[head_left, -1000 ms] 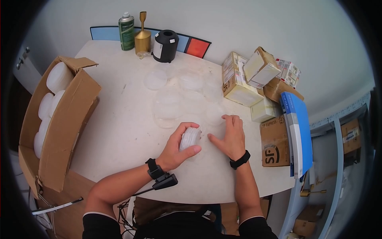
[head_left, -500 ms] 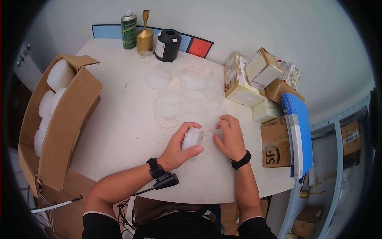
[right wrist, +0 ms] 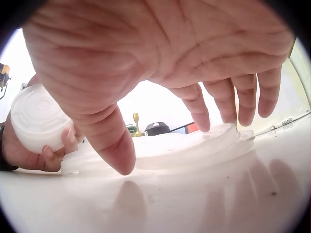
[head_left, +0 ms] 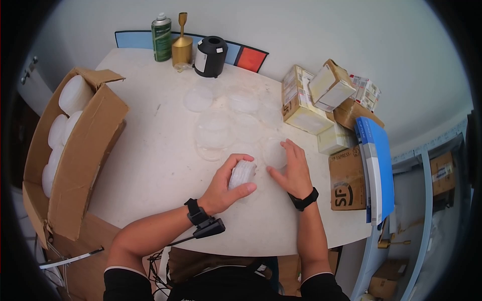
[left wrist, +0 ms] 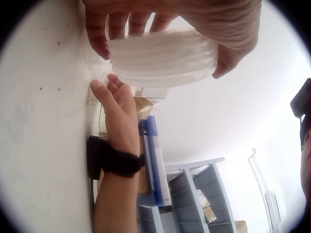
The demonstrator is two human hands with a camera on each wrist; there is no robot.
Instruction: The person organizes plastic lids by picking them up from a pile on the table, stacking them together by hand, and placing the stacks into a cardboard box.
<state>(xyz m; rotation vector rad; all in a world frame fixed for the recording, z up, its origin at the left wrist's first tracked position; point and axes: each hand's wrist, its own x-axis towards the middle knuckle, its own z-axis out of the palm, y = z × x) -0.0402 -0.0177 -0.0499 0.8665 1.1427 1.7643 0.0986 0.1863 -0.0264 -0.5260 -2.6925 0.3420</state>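
My left hand (head_left: 221, 185) grips a stack of translucent round plastic lids (left wrist: 165, 58), tilted on edge above the table. In the left wrist view, the thumb is on one side of the stack and the fingers are on the other. My right hand (head_left: 295, 173) is low over the table, its thumb and fingers spread at the near right lid (head_left: 274, 151). The right wrist view shows the thumb (right wrist: 119, 150) close in front of the lids on the table and the fingertips by their edge. More clear lids (head_left: 213, 131) lie in rows farther back.
An open cardboard box (head_left: 93, 160) holding white round containers (head_left: 75, 95) stands at the left. Small cartons (head_left: 306, 108) and blue folders (head_left: 376, 168) line the right side. A green can (head_left: 161, 37), a brass object (head_left: 182, 50) and a black canister (head_left: 211, 57) are at the back.
My right hand drew back slightly from the near right lid with fingers bent, then extended its fingers over that lid again. My left hand with its stack shifted slightly right, then stayed put.
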